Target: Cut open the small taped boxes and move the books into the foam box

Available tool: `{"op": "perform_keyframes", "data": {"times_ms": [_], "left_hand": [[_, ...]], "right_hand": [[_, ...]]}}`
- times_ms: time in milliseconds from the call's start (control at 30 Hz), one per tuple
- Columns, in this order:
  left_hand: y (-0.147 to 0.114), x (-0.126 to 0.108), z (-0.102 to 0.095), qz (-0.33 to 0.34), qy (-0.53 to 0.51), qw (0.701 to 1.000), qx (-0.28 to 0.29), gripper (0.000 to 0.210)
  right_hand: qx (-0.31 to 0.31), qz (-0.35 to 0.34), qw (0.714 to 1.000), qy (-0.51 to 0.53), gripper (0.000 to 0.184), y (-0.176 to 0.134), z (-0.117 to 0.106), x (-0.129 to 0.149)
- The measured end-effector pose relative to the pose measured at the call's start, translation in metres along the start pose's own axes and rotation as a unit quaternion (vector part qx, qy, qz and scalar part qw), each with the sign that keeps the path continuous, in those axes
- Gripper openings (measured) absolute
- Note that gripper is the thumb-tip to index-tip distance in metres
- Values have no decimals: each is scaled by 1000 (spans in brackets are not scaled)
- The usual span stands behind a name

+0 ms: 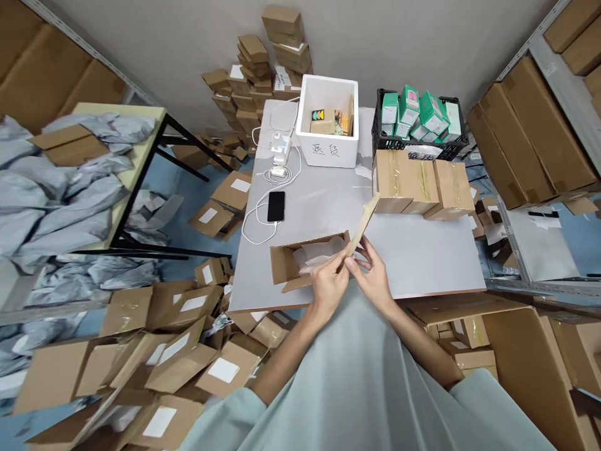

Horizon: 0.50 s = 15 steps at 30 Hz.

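Both hands hold a thin, tan, flat packet above the front of the grey table, seen nearly edge-on, so I cannot make out its exact kind. My left hand is closed around its lower end. My right hand pinches the same end from the other side, with thumb and fingers on it. Just left of the hands is an open cardboard box with crumpled whitish wrapping inside. The packet's lower end and part of the box's right side are hidden behind my fingers.
On the table are a phone on a charging cable, a white foam box, a black crate of green boxes and several taped cartons. Opened cartons crowd the floor left; a large open carton stands right.
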State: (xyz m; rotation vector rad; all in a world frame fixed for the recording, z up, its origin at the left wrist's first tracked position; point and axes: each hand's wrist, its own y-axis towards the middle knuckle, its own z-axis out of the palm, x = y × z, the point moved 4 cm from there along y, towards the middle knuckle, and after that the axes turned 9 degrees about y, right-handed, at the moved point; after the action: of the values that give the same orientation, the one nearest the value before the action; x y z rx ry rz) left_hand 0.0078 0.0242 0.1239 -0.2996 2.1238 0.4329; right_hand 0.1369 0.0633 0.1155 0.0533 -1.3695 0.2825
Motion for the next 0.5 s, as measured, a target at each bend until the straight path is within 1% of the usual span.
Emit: {"op": "perform_keyframes", "data": {"times_ms": [67,133,200,267,333,400,433,500], "left_hand": [[-6,-8,1,50,22,998,-14,32],[-11,-15,1,95,34,995,-9,33],[-14,-17,1,129,25,991,24,34],[-10,-11,-4,127,2,991,48,32],[2,5,-14,74,-11,997,29,32],[15,27,-24,-11,-32,999,8,42],[21,38,-26,-56,-60,996,19,49],[30,56,-26,-135,-142,977,82,63]], "right_hand": [[-21,-7,1000,-10,67,0,0,1],[-58,-13,998,-13,48,3,-7,2],[-91,-14,996,-8,43,8,-19,4],[-88,7,996,10,44,13,-31,6],[-56,51,996,40,47,15,-42,7],[-28,94,993,72,49,14,-51,9],[-19,110,990,86,50,12,-54,9],[-4,137,985,106,50,7,-58,8]]}}
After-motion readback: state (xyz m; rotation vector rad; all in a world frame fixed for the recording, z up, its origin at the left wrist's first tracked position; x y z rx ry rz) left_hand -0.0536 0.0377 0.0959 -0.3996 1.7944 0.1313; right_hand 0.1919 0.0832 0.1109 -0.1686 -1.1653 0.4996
